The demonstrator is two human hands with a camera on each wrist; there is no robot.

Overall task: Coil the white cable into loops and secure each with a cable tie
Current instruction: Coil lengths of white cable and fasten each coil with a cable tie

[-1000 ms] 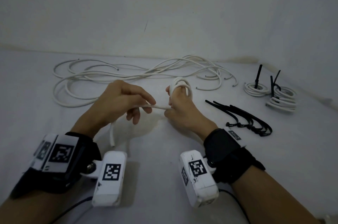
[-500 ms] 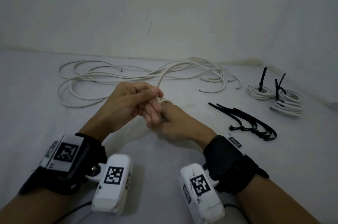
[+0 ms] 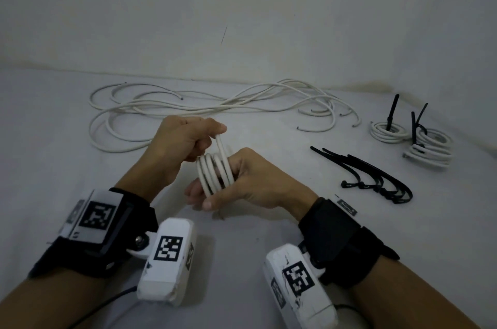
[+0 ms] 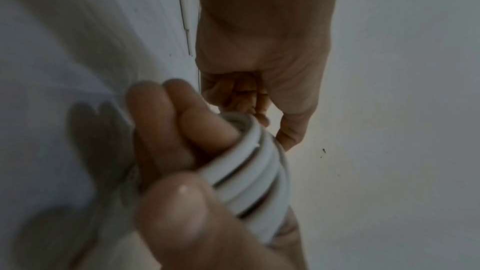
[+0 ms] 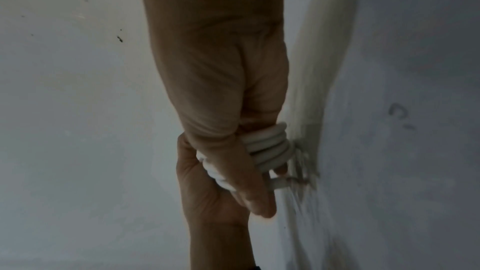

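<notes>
The right hand (image 3: 258,183) had a white cable (image 3: 215,172) wound around its fingers in about four or five loops, held up between both hands above the table (image 3: 53,156). Its thumb pressed on the loops. The left hand (image 3: 177,148) pinched the free end of the cable with curled fingers, right beside the coil. This coil looked almost wound but had no tie yet. Two finished coils (image 3: 427,151) with ties stood far off on the right. Black ties (image 3: 376,178) lay near them. More loose cables (image 3: 215,105) waited at the back, so a lot was left.
</notes>
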